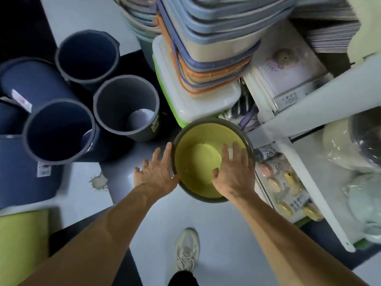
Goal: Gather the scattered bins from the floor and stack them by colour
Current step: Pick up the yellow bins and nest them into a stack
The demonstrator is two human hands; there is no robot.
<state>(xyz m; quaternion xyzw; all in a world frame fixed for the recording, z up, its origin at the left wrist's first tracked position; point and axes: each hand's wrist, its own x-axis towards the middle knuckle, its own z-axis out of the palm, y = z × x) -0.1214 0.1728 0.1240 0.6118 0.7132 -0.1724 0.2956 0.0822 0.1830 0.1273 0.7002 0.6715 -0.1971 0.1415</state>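
Note:
A yellow-green bin (198,157) with a dark grey rim stands upright on the floor in front of me. My left hand (157,174) lies against the outside of its left rim with straight, spread fingers. My right hand (233,172) rests over its right rim, fingers straight and reaching inside. To the left stand a grey bin (125,106) and two upright blue bins (58,131) (87,55). More blue bins (31,79) lie on their sides at the far left. Another yellow-green bin (20,240) shows at the bottom left.
A tall stack of storage boxes (206,58) on a white and green box rises behind the bin. A white shelf (299,182) with packaged goods runs along the right. My shoe (187,248) is on the pale floor below.

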